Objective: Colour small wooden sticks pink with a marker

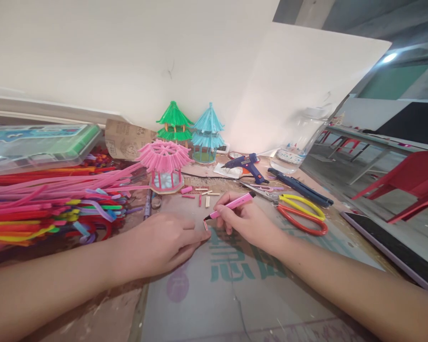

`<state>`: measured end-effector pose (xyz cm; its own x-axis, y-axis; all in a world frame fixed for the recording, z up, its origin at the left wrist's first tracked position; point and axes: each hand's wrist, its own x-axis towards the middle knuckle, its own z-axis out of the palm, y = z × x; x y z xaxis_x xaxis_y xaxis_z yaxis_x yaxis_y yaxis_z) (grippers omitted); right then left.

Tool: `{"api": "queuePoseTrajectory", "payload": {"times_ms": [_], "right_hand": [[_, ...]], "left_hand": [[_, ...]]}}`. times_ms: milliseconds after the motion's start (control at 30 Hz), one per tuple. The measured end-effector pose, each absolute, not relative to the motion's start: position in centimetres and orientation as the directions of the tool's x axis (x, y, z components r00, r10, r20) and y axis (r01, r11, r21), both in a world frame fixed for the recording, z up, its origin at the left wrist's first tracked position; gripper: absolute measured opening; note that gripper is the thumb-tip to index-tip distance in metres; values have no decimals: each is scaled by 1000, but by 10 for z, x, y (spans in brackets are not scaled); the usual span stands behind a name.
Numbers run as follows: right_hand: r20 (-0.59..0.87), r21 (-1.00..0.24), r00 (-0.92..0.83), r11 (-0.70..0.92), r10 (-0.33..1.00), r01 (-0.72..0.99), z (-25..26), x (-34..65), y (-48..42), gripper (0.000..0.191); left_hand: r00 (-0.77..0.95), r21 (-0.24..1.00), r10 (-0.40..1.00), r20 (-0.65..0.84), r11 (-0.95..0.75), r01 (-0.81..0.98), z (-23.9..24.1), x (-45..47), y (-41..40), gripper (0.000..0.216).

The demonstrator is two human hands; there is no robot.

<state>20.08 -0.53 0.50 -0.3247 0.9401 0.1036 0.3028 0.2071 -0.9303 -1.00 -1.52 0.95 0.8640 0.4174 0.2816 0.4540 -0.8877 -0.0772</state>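
Marker [232, 205], pink with a black end cap and a dark tip, sits grasped between the thumb and fingers of our right hand [248, 218], near the middle of the tabletop [103, 308]. Its tip meets or nearly meets a small pale stick piece [206, 226] on a translucent sheet [185, 323]; we cannot tell which. Our left hand [164, 237] lies low, clasping nothing, its index fingertip touching the piece's near end.

Beneath our arms the sheet bears large teal Chinese characters [231, 270], partly covered, and a purple circle [177, 286] holding a pale mark we cannot make out. More short sticks [207, 201] lie just beyond our hands. Toward the tabletop's far edge stand three small pavilions: pink [165, 156], green [173, 114] and blue [208, 124]. Beside them, brown paper [126, 137] carries dark print too small to read.

Along the left edge we see bundled fuzzy stems [50, 213] and a clear plastic box [39, 145] with a blue label. To the right lie a blue glue gun [250, 166], its pale label illegible, and scissors [271, 197] with orange and yellow handles. A clear jar [288, 159] near the far right corner shows unclear lettering.
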Motion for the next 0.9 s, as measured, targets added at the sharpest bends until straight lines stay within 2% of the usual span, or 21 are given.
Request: {"api": "queuePoseTrajectory", "payload": {"times_ms": [400, 600, 900], "right_hand": [[30, -955, -337, 127, 941, 269, 6, 201, -5, 11], [104, -946, -309, 190, 945, 263, 3, 202, -3, 15], [88, -940, -323, 186, 942, 286, 3, 201, -2, 14]], "left_hand": [[861, -83, 431, 270, -880, 467, 12, -10, -16, 28], [862, -63, 416, 289, -891, 450, 13, -10, -16, 26], [857, -50, 421, 299, -889, 454, 11, -10, -15, 25]]}}
